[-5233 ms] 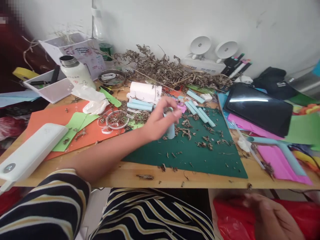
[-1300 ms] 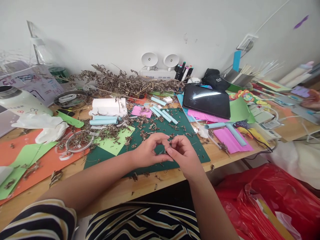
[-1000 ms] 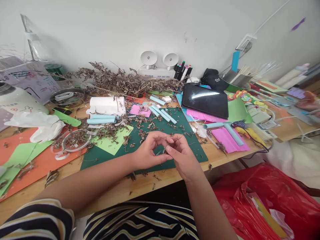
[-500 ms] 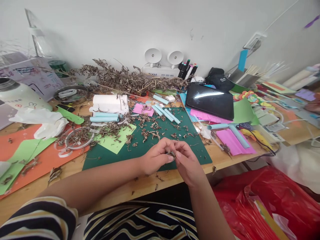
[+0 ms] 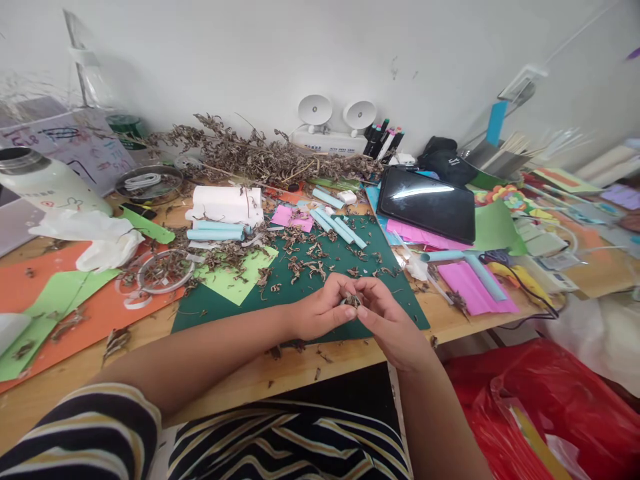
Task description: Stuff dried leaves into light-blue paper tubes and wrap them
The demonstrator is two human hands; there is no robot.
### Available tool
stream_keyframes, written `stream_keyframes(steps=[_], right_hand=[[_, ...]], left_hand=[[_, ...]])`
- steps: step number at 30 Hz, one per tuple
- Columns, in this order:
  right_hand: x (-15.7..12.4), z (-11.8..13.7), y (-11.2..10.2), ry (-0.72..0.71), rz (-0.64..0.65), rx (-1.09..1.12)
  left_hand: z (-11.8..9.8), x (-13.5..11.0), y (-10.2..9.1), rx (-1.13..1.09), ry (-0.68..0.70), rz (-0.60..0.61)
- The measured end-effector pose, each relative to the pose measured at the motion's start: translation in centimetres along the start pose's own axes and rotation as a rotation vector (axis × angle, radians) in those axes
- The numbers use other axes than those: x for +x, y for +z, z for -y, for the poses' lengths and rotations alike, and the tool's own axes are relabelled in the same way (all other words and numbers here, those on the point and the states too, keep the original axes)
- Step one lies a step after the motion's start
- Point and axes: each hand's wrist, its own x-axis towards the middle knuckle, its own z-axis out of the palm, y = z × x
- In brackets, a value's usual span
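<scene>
Between the fingertips of both hands is a small clump of dried leaves [image 5: 352, 301], with a bit of pale blue showing at its edge. My left hand [image 5: 323, 312] pinches it from the left, and my right hand [image 5: 393, 323] closes on it from the right. Both are held just over the front edge of the green cutting mat [image 5: 300, 313]. Loose dried leaves [image 5: 315, 269] lie scattered on the mat beyond my hands. Several pale blue paper rolls [image 5: 340, 227] rest at the mat's far side, and a light green paper sheet [image 5: 240, 280] lies on its left part.
A heap of dried plant stems [image 5: 260, 157] lies along the wall. To the right are a black tablet [image 5: 425, 203] and pink paper [image 5: 475, 287]. A white bottle [image 5: 50, 180], a plastic bag [image 5: 95, 240] and a tape ring [image 5: 165, 273] stand or lie left. A red bag [image 5: 550, 400] hangs low right.
The view has turned slightly left, so everything sits a little further right. My fingers have parted slightly at the top, showing more of the leaf clump and its pale blue edge.
</scene>
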Motion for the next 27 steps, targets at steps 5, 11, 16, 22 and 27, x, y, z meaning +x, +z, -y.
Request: stream_keyframes(steps=[5,11,16,22,27], right_hand=[[0.2,0.5,-0.2,0.103,-0.002,0.051],[0.0,1.2,0.3,0.035,-0.154,-0.060],[0.0,2.0,0.7,0.058,-0.102,0.031],[0.5,1.0,1.6,0.032,-0.143,0.371],[0.0,-0.2,1.8,-0.005,-0.083,0.551]], left_hand=[[0.1,-0.1,0.2,0.068,-0.006,-0.002],[-0.9,0.0,0.0,0.334,0.083,-0.071],[-2.0,0.3,-0.3,0.662,0.087,-0.014],[-2.7,0.6,-1.2,0.949,0.135,0.100],[-2.4,0.5,-1.5,1.067,0.298,0.040]])
